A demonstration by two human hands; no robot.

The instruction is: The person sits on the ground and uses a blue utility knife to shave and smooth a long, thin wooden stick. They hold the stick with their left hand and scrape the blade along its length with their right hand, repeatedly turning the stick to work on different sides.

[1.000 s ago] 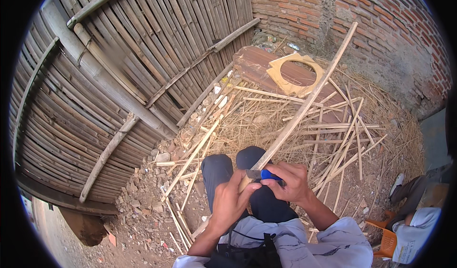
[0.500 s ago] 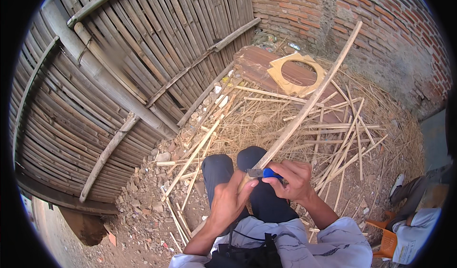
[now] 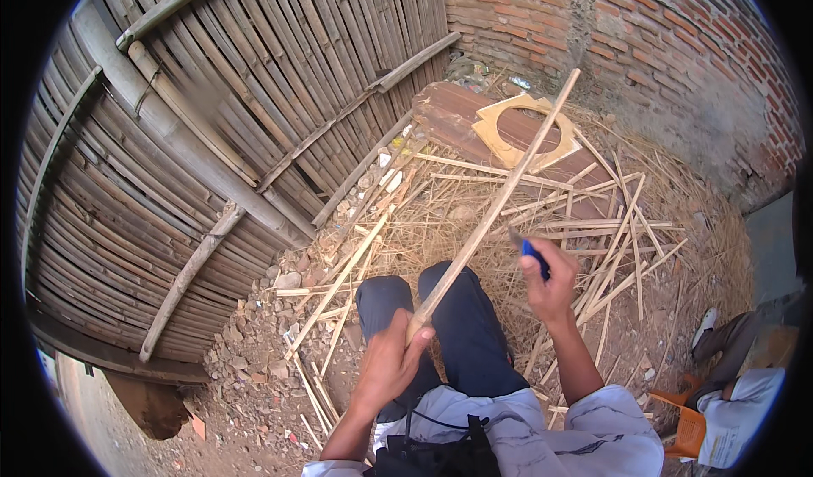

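My left hand (image 3: 392,360) is closed round the near end of a long pale strip of bamboo (image 3: 494,210). The strip slants up and away to the right, passing over my knees. My right hand (image 3: 550,282) is shut on a blue-handled knife (image 3: 533,255), held to the right of the strip and apart from it. Its short dark blade (image 3: 515,236) points up and to the left.
Several split strips (image 3: 614,286) lie on straw and shavings (image 3: 457,231). Beyond is a brown board (image 3: 449,113) under a yellow frame with a round hole (image 3: 487,130). A bamboo wall (image 3: 254,70) stands left, a brick wall (image 3: 677,62) behind. Another person's leg (image 3: 724,346) shows right, near an orange chair (image 3: 690,430).
My right hand with the knife has moved off the strip, up and to the right. My left hand has shifted slightly down and left, and the strip's far end has swung lower and left.
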